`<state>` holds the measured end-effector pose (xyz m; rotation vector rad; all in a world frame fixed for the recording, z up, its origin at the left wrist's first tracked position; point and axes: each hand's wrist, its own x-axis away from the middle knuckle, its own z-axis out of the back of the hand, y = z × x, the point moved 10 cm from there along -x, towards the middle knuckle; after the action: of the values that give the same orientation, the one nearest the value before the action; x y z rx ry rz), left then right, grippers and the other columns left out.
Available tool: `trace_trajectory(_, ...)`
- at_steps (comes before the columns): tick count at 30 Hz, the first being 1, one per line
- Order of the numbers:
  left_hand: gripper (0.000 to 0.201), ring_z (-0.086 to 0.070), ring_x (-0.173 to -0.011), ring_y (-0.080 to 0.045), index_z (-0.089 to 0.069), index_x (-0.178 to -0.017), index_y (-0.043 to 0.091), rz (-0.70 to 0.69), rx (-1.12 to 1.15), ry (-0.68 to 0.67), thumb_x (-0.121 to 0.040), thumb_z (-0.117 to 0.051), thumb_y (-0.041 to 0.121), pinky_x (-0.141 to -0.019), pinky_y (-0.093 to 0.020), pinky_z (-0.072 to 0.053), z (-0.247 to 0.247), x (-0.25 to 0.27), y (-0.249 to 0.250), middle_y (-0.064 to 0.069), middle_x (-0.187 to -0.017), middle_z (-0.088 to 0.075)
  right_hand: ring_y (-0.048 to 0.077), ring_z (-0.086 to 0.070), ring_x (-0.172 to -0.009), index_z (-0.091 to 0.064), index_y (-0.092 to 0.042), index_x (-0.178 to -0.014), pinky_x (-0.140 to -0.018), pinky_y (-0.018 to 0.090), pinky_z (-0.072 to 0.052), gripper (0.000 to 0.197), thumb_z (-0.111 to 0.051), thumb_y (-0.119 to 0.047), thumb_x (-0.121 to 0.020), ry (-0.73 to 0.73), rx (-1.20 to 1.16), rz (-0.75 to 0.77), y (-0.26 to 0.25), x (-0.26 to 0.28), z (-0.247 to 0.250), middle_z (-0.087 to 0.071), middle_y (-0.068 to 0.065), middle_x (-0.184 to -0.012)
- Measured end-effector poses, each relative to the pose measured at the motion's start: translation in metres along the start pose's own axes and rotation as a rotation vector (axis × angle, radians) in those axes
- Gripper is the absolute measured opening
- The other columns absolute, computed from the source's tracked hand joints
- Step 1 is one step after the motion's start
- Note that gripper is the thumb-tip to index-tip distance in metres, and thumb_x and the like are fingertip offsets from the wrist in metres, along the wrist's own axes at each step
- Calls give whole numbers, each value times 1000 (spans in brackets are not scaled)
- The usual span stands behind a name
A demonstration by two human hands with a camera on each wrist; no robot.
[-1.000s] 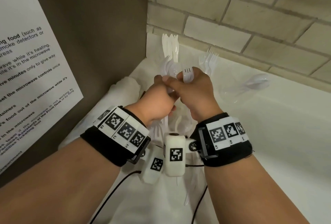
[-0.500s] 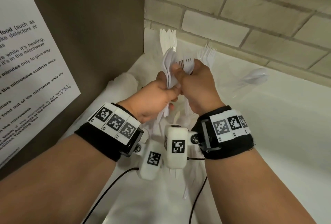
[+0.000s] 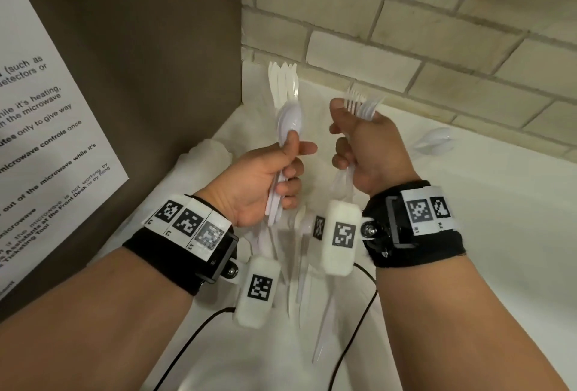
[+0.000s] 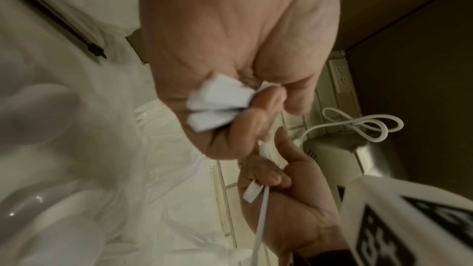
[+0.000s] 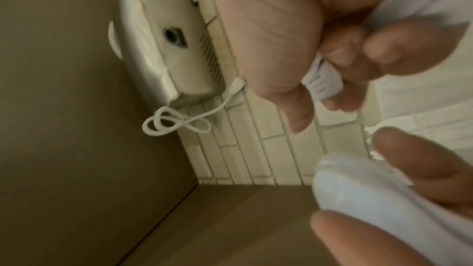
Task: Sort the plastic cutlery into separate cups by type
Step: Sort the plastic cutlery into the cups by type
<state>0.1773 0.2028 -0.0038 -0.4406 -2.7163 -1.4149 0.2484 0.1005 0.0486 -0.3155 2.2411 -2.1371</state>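
My left hand [image 3: 290,165] grips a bundle of white plastic spoons [image 3: 288,122], bowls up, thumb pressed on the stems; their handle ends [image 4: 217,108] poke from the fist. My right hand [image 3: 343,140] is a fist round white forks [image 3: 362,106], whose tines rise above it and whose ridged handle ends [image 5: 322,82] show below. The tines blend with forks standing at the wall behind. White knives [image 3: 282,81] stand upright at the back. Loose cutlery [image 3: 299,281] lies on the white counter under my wrists.
A clear cup with spoons [image 3: 435,140] stands at the right by the brick wall. A brown panel with a printed notice [image 3: 46,140] closes off the left. Crumpled clear plastic [image 3: 206,159] lies at the left. A wall-mounted device with a looped white cable [image 5: 174,52] hangs above.
The two hands were pressed together on one mixed bunch. They have drawn apart, the left keeping the spoons and the right keeping the forks.
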Motion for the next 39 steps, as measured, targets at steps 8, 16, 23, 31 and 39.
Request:
trace_trajectory(8, 33, -38, -35, -6, -64, -84, 12, 119, 52, -150, -85, -55, 44, -35, -16, -32, -25, -10, -8, 1, -58, -46, 9, -40, -35, -55, -3, -79, -54, 29, -37, 24, -56, -21, -94, -382, 35, -3, 6, 11, -23, -50, -5, -39)
trace_trajectory(16, 26, -58, -51, -19, -65, -92, 7, -107, -266, 265, -95, -54, 31, -50, -30, -50, 7, -25, 13, -4, -68, -63, 8, -42, -34, -60, 9, -104, -44, 22, -44, 33, -70, -16, -87, -79, 31, -17, 17, -18, 7, -59, 5, -59)
trace_trajectory(23, 27, -71, -71, -24, -63, -92, 9, -86, -256, 389, -101, -44, 26, -75, -37, -56, 20, -35, 13, -8, -82, -75, 13, -46, -51, -63, -12, -103, -47, 24, -39, 14, -52, -9, -96, 24, 38, 20, 13, -26, 12, -64, 4, -76)
trace_trajectory(31, 26, -68, -65, -20, -60, -87, 10, -27, -239, 448, -101, -44, 25, -70, -36, -53, 31, -44, 5, -5, -80, -69, 17, -60, -57, -51, -15, -105, -60, 28, -52, 8, -44, -14, -100, 291, -125, 428, -72, -54, 62, -51, 3, -87)
trace_trajectory(39, 27, -62, -47, -9, -62, -84, 12, 2, -260, 446, -100, -46, 27, -62, -32, -49, 31, -53, 2, 1, -66, -65, 17, -50, -63, -52, -15, -100, -57, 24, -47, 13, -43, -5, -100, 167, 16, 511, -60, -99, 34, -55, 11, -81)
